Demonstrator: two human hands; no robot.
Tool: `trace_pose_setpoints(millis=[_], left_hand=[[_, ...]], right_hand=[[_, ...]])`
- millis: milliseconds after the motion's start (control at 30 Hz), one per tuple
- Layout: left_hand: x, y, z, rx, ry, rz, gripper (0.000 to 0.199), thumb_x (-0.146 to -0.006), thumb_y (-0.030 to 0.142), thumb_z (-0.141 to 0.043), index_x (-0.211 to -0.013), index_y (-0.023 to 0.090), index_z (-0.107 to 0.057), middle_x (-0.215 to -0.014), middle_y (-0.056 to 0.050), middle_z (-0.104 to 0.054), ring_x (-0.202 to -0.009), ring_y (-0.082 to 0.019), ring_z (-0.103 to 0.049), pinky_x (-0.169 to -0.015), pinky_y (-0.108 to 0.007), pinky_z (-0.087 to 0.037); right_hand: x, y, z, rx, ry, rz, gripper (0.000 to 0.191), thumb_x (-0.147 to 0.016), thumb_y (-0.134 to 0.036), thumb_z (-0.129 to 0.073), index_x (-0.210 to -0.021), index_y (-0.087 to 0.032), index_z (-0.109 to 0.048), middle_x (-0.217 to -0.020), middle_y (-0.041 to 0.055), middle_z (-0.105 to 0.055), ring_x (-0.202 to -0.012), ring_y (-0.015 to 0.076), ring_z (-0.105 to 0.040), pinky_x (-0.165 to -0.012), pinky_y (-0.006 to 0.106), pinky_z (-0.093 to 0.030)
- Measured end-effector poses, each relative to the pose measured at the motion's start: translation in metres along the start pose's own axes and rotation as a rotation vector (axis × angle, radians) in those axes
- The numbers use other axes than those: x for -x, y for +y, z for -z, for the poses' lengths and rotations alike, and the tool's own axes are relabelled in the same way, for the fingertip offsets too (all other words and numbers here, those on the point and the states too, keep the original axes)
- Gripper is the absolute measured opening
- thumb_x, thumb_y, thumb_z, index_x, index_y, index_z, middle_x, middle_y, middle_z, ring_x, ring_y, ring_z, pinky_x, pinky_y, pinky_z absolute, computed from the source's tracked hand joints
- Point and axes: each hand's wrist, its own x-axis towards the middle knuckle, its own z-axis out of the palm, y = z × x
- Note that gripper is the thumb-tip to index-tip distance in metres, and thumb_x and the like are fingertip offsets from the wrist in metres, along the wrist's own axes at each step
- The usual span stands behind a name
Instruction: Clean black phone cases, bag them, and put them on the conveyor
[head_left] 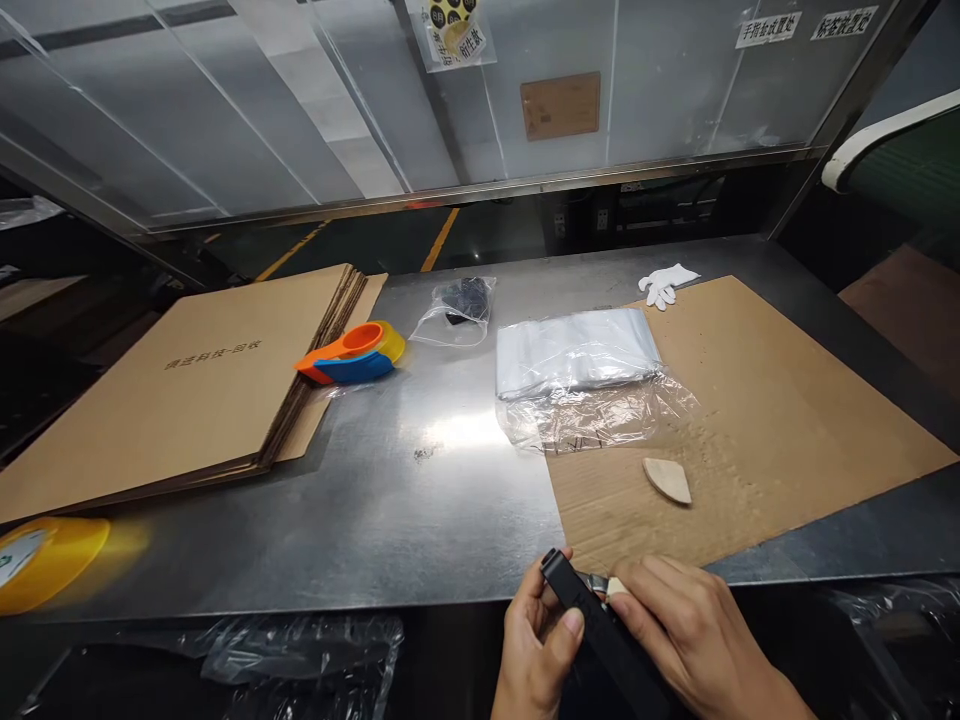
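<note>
Both hands, left [536, 640] and right [694, 625], gripped a black box [600, 630] at the table [420, 500] edge, near cardboard sheet [750, 430]

Both hands are low at the near edge of the counter [420, 480], close together and bare. The left hand [536, 640] is turned palm inward, its thumb lying across the top and its fingers [525, 600] curled up behind. The right hand [686, 625] comes in from the right, back upward, knuckles bent, with its fingertips pressed beside the left thumb. The wrists run off the bottom of the view.
</note>
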Motion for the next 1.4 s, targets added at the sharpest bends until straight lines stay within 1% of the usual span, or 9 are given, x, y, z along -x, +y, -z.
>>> trace_pose_setpoints(millis=[300, 500, 733, 900, 1000, 1100, 1200, 1267, 1400], left_hand=[[-0.001, -0.003, 0.003, -0.026, 0.027, -0.028, 0.056, -0.057, 0.042, -0.076, -0.104, 0.015, -0.061, -0.07, -0.004, -0.063, -0.067, -0.017, -0.058, -0.072, -0.028, -0.047], [-0.001, -0.004, 0.003, -0.044, -0.035, -0.086, 0.059, -0.059, 0.044, -0.074, -0.107, 0.014, -0.058, -0.079, -0.009, -0.067, -0.079, -0.024, -0.061, -0.075, -0.033, -0.046], [-0.002, 0.0, 0.001, -0.021, -0.025, -0.034, 0.057, -0.061, 0.044, -0.073, -0.107, 0.013, -0.057, -0.082, -0.01, -0.068, -0.083, -0.026, -0.062, -0.075, -0.034, -0.045], [-0.003, -0.002, -0.002, -0.014, -0.046, -0.026, 0.054, -0.06, 0.042, -0.074, -0.104, 0.014, -0.058, -0.083, -0.01, -0.068, -0.083, -0.026, -0.063, -0.072, -0.033, -0.046], [-0.004, -0.004, -0.003, 0.057, -0.038, -0.032, 0.066, -0.059, 0.039, -0.076, -0.117, 0.017, -0.051, -0.083, -0.008, -0.068, -0.081, -0.025, -0.064, -0.07, -0.033, -0.048], [-0.01, -0.006, -0.002, 0.142, 0.041, 0.015, 0.062, -0.062, 0.038, -0.076, -0.115, 0.019, -0.05, -0.081, -0.006, -0.068, -0.07, -0.019, -0.064, -0.059, -0.027, -0.05], [-0.02, -0.01, 0.002, 0.208, 0.173, 0.128, 0.037, -0.068, 0.04, -0.072, -0.093, 0.015, -0.058, -0.074, -0.005, -0.068, -0.06, -0.015, -0.063, -0.048, -0.022, -0.049], [-0.027, -0.016, 0.005, 0.249, 0.245, 0.242, 0.03, -0.074, 0.038, -0.067, -0.084, 0.011, -0.059, -0.07, -0.008, -0.068, -0.055, -0.015, -0.063, -0.047, -0.023, -0.051], [-0.043, -0.034, 0.009, 0.358, 0.234, 0.436, 0.026, -0.082, 0.03, -0.058, -0.079, 0.005, -0.061, -0.063, -0.015, -0.068, -0.051, -0.018, -0.064, -0.048, -0.024, -0.05]], right_hand=[[-0.002, -0.002, 0.001, 0.04, 0.042, 0.04, 0.033, -0.096, -0.03, -0.032, -0.073, -0.021, -0.053, -0.065, 0.0001, -0.056, -0.057, 0.0124, -0.053, -0.052, 0.023, -0.033], [-0.002, 0.006, -0.009, 0.083, 0.06, -0.044, 0.032, -0.096, -0.032, -0.032, -0.072, -0.022, -0.051, -0.064, -0.0012, -0.055, -0.057, 0.013, -0.053, -0.053, 0.024, -0.031], [-0.003, 0.012, -0.009, -0.193, -0.023, -0.2, 0.033, -0.096, -0.036, -0.032, -0.071, -0.022, -0.048, -0.066, -0.0032, -0.055, -0.058, 0.0112, -0.054, -0.054, 0.022, -0.036], [-0.006, 0.004, -0.001, -0.444, -0.091, -0.224, 0.028, -0.093, -0.041, -0.038, -0.082, -0.023, -0.055, -0.073, -0.0027, -0.061, -0.066, 0.0121, -0.058, -0.06, 0.021, -0.041], [-0.01, 0.008, 0.002, -0.466, -0.093, -0.23, 0.026, -0.091, -0.043, -0.042, -0.089, -0.022, -0.056, -0.075, -0.0022, -0.064, -0.068, 0.0131, -0.06, -0.06, 0.02, -0.043], [-0.013, 0.035, 0.008, -0.283, 0.069, -0.303, 0.029, -0.092, -0.043, -0.038, -0.101, -0.021, -0.054, -0.078, 0.0007, -0.066, -0.069, 0.0153, -0.062, -0.056, 0.021, -0.044], [-0.013, 0.082, 0.019, 0.153, 0.279, -0.481, 0.033, -0.092, -0.042, -0.033, -0.107, -0.02, -0.053, -0.085, 0.004, -0.067, -0.07, 0.0182, -0.062, -0.056, 0.024, -0.045], [-0.013, 0.116, 0.027, 0.397, 0.349, -0.563, 0.033, -0.091, -0.036, -0.032, -0.108, -0.018, -0.053, -0.094, 0.009, -0.065, -0.079, 0.0226, -0.061, -0.062, 0.029, -0.046], [-0.016, 0.163, 0.034, 0.57, 0.438, -0.604, 0.036, -0.087, -0.027, -0.033, -0.101, -0.009, -0.06, -0.076, 0.017, -0.06, -0.071, 0.0311, -0.057, -0.06, 0.04, -0.043]])
